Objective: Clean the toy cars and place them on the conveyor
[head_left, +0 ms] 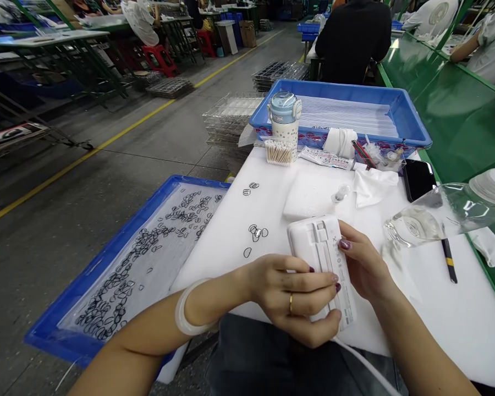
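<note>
I hold a white rectangular power bank (318, 247) over the near edge of the white foam pad (239, 220). My left hand (297, 297) grips its near end, fingers pinched against its right side near a white cable. My right hand (365, 264) wraps the device's right edge, fingers closed on it. Several small dark rings (256, 233) lie on the pad just left of the device.
A blue tray (107, 264) of many small dark rings sits at my left. A second blue tray (396, 110) with clear sheets stands at the back, beside a cup (284, 118), cotton swabs (279, 152), a phone (418, 179), clear plastic film (437, 214) and a pen (449, 259). People sit beyond.
</note>
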A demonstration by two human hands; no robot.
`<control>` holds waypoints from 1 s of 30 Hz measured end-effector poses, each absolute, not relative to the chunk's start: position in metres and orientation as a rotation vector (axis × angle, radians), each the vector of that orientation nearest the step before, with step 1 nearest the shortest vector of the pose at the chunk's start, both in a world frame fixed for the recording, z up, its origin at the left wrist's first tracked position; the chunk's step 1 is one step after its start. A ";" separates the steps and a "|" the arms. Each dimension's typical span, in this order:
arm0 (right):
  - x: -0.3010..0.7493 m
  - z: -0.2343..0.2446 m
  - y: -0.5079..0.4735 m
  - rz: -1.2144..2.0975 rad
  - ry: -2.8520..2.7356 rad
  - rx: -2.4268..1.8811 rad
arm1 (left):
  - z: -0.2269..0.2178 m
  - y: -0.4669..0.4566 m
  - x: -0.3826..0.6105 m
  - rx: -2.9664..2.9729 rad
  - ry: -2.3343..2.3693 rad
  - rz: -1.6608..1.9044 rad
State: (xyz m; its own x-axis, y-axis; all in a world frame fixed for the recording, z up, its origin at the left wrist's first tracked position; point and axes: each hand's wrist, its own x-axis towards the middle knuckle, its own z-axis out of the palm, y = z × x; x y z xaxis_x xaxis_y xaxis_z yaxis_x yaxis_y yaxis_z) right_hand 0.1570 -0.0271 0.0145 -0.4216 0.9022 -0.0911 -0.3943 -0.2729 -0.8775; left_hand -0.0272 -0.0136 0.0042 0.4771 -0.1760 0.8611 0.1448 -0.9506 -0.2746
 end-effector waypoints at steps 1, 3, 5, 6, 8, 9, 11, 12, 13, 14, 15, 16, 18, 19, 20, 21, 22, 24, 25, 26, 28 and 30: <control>0.157 0.014 -0.027 1.826 -1.027 -0.762 | 0.004 -0.013 -0.027 -2.415 0.035 -1.463; 0.158 0.014 -0.027 1.818 -1.033 -0.763 | 0.005 -0.013 -0.027 -2.414 0.045 -1.457; 0.159 0.013 -0.027 1.814 -1.040 -0.773 | 0.005 -0.013 -0.027 -2.418 0.047 -1.443; 0.159 0.012 -0.027 1.815 -1.046 -0.778 | 0.005 -0.013 -0.028 -2.421 0.045 -1.433; 0.160 0.012 -0.027 1.815 -1.060 -0.785 | 0.005 -0.013 -0.029 -2.435 0.035 -1.403; 0.160 0.012 -0.027 1.813 -1.067 -0.787 | 0.006 -0.013 -0.029 -2.443 0.034 -1.384; 0.160 0.012 -0.027 1.806 -1.075 -0.793 | 0.007 -0.014 -0.031 -2.462 0.019 -1.342; 0.160 0.012 -0.027 1.802 -1.074 -0.797 | 0.008 -0.015 -0.031 -2.467 0.012 -1.328; 0.160 0.012 -0.027 1.798 -1.072 -0.802 | 0.009 -0.015 -0.032 -2.468 0.003 -1.322; 0.159 0.012 -0.027 1.795 -1.072 -0.808 | 0.010 -0.015 -0.032 -2.467 -0.002 -1.319; 0.159 0.013 -0.027 1.793 -1.073 -0.816 | 0.011 -0.015 -0.032 -2.467 -0.005 -1.315; 0.159 0.013 -0.026 1.789 -1.078 -0.823 | 0.011 -0.015 -0.032 -2.463 -0.004 -1.321; 0.159 0.013 -0.026 1.780 -1.093 -0.839 | 0.012 -0.015 -0.032 -2.452 0.012 -1.345; 0.159 0.014 -0.025 1.775 -1.101 -0.844 | 0.012 -0.015 -0.032 -2.451 0.016 -1.355; 0.159 0.014 -0.025 1.772 -1.107 -0.847 | 0.011 -0.015 -0.033 -2.451 0.016 -1.363; 0.159 0.014 -0.025 1.770 -1.112 -0.847 | 0.011 -0.015 -0.033 -2.451 0.013 -1.372; 0.160 0.014 -0.026 1.771 -1.117 -0.843 | 0.011 -0.015 -0.033 -2.451 0.004 -1.379; 0.160 0.014 -0.026 1.773 -1.127 -0.833 | 0.011 -0.014 -0.034 -2.458 0.008 -1.370; 0.160 0.015 -0.026 1.771 -1.132 -0.828 | 0.011 -0.014 -0.035 -2.463 0.020 -1.357; 0.160 0.015 -0.026 1.768 -1.136 -0.826 | 0.011 -0.013 -0.036 -2.471 0.033 -1.342; 0.159 0.015 -0.026 1.760 -1.145 -0.824 | 0.012 -0.012 -0.037 -2.484 0.053 -1.314; 0.159 0.015 -0.026 1.756 -1.152 -0.822 | 0.013 -0.012 -0.037 -2.480 0.052 -1.307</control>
State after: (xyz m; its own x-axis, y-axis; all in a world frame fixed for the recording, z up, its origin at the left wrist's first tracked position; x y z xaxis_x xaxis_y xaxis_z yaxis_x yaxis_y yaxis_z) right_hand 0.1589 -0.0258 0.0153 -0.4156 0.9070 -0.0680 -0.2990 -0.2068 -0.9316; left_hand -0.0368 -0.0117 0.0129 0.5772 -0.1869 0.7949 0.1225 -0.9426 -0.3106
